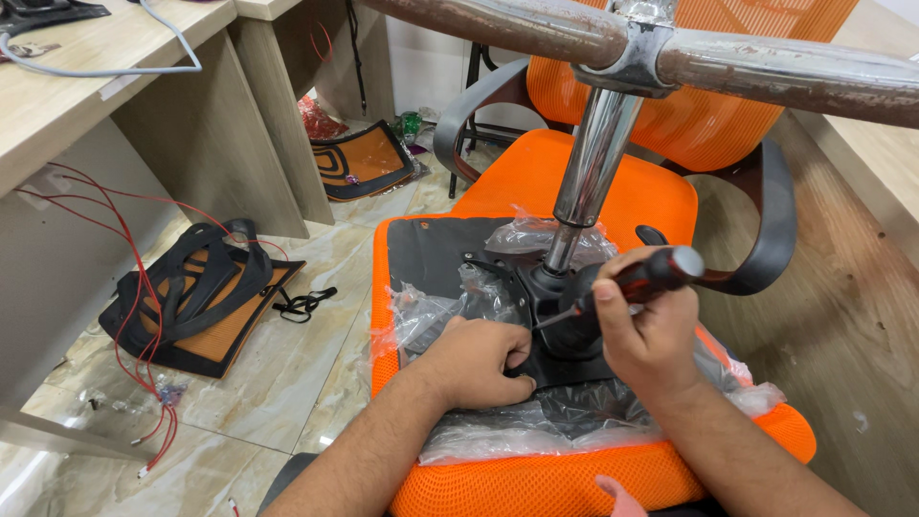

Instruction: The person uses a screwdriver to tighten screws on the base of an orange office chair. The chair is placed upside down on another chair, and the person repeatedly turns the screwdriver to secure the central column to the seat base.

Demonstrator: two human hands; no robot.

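Note:
An orange mesh chair seat (536, 483) lies upside down in front of me, its black underside plate (431, 254) partly under crinkled clear plastic wrap (517, 426). A chrome gas-lift column (592, 163) rises from the black mechanism (555, 287) to a rusty metal base arm (766, 72) overhead. My right hand (646, 335) grips a red-and-black screwdriver (651, 273), whose tip points at the mechanism. My left hand (479, 362) presses flat on the plate beside the mechanism, holding nothing.
A second orange chair (574, 182) with grey armrests stands behind the seat. Two black-and-orange pads (206, 306) (359, 161) lie on the tiled floor at left, with red wires (144, 335) trailing. Wooden desks stand at left (86, 105) and right (842, 287).

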